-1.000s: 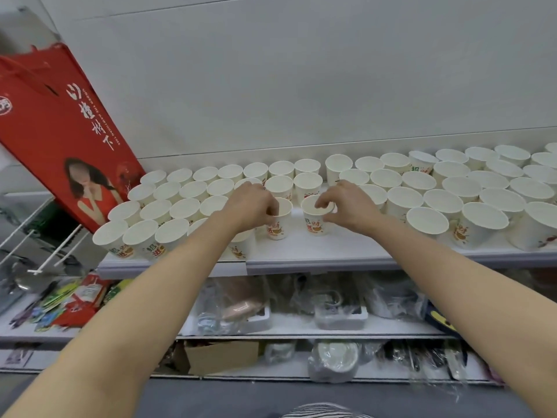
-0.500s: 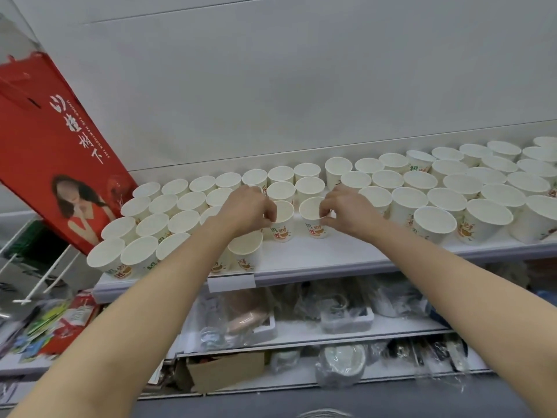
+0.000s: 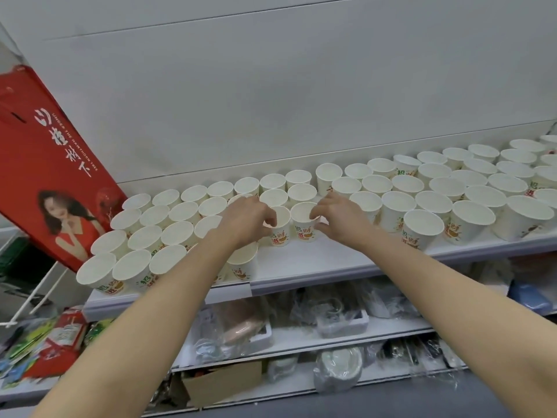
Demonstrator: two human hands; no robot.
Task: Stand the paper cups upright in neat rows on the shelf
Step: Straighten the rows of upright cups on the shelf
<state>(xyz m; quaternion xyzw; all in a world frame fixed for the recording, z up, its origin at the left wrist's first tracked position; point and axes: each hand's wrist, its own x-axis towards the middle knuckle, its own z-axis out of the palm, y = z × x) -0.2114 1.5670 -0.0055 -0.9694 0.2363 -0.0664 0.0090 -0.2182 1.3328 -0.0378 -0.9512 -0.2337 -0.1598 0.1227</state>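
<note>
Several white paper cups with red and green print stand upright in rows on the white shelf [image 3: 319, 260]. My left hand [image 3: 247, 218] pinches the rim of one front cup [image 3: 281, 233] in the middle of the shelf. My right hand [image 3: 337, 218] pinches the rim of the neighbouring cup [image 3: 304, 227] just to its right. Both cups stand upright, side by side and touching. Another cup [image 3: 242, 263] stands closer to the shelf's front edge, partly hidden by my left forearm.
A red bag [image 3: 45, 164] with a printed portrait leans at the shelf's left end. Lower shelves hold plastic-wrapped goods [image 3: 241, 324] and a cardboard box [image 3: 223, 384]. White wire racks [image 3: 33, 297] stick out at the lower left. Bare shelf lies in front of the held cups.
Both hands have pushed their two cups a little back toward the rows. The camera has tilted and shifted, so the shelf sits differently in view.
</note>
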